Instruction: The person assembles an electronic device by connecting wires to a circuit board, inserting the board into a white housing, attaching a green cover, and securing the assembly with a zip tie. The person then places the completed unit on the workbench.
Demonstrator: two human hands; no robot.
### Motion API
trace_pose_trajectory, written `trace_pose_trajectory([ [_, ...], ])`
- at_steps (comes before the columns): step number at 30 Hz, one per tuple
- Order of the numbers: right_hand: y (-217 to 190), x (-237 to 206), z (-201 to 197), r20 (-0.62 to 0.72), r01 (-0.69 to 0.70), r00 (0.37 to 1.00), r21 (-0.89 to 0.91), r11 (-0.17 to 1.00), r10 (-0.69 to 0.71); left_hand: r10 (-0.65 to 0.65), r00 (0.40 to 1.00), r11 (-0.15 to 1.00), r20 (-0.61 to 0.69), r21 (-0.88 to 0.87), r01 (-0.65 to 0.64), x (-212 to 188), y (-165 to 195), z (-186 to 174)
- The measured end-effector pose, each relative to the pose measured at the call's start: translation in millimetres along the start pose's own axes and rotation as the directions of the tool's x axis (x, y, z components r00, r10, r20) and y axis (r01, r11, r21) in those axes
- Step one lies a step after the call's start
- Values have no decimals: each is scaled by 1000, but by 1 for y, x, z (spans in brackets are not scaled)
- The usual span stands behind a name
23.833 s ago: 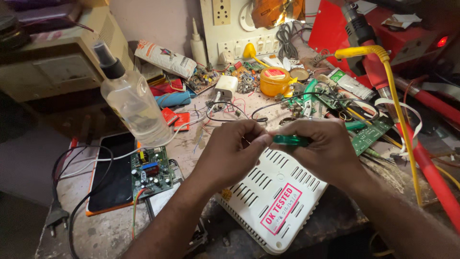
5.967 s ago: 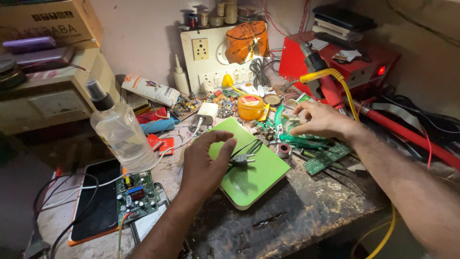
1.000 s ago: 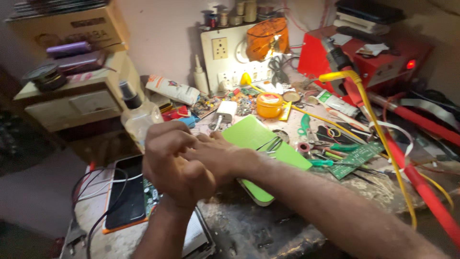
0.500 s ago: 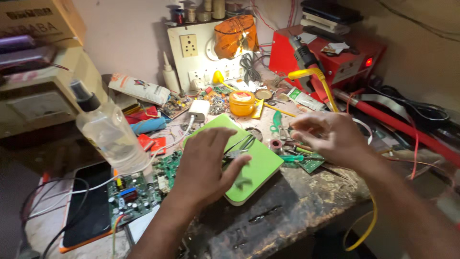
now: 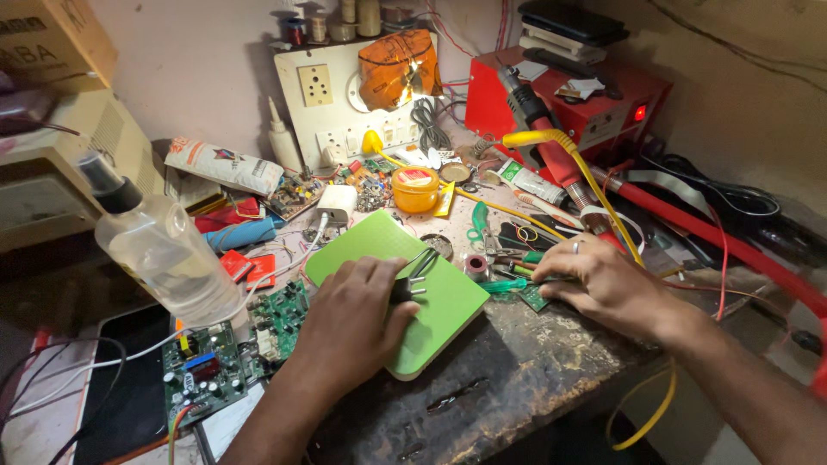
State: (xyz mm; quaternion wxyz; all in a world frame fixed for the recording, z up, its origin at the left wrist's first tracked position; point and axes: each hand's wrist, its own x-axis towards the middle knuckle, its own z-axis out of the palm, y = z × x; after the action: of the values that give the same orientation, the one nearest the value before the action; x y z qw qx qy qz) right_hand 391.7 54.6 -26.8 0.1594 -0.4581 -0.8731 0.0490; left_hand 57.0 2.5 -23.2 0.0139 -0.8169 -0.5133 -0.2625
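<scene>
Green case (image 5: 439,293) under flat left hand (image 5: 353,314); right hand (image 5: 603,280) spread loosely on tools (image 5: 508,271).

A single head-worn camera is looking down and forward over a cluttered workbench (image 5: 517,387) — there is no second view to overlap with it. It is sitting close, with both forearms entering from the bottom edge: the left hand (image 5: 353,314) is landing near the middle of the frame, the right hand (image 5: 603,280) right of centre. The lens is facing the back wall, where a white switchboard (image 5: 345,112) is filling the upper middle — a red box (image 5: 594,112) is closing the upper right.
</scene>
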Motion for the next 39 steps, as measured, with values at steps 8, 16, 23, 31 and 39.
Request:
trace_pose_trajectory([
  [8, 16, 19, -5, 110, -70, 990, -154, 986, 88, 38, 999, 999, -38, 15, -38, 0, -6, 7],
  [16, 26, 33, 1, -315, -247, 913, 78, 966, 259, 28, 1000, 999, -10, 23, -28, 0, -5, 6],
  [23, 21, 16, -16, -357, -20, 934, -124, 992, -25, 48, 999, 998, -26, 42, -47, 0, -5, 6],
  [31, 5, -5, -30, 255, -21, 965, -137, 990, 56, 1, 1000, 1000, 28, 7, -1, 0, -3, 4],
  [39, 13, -7, -41, -594, 507, 802, 736, 449, 67, 88, 982, 994, -168, -43, -97, -2, 0, 3],
])
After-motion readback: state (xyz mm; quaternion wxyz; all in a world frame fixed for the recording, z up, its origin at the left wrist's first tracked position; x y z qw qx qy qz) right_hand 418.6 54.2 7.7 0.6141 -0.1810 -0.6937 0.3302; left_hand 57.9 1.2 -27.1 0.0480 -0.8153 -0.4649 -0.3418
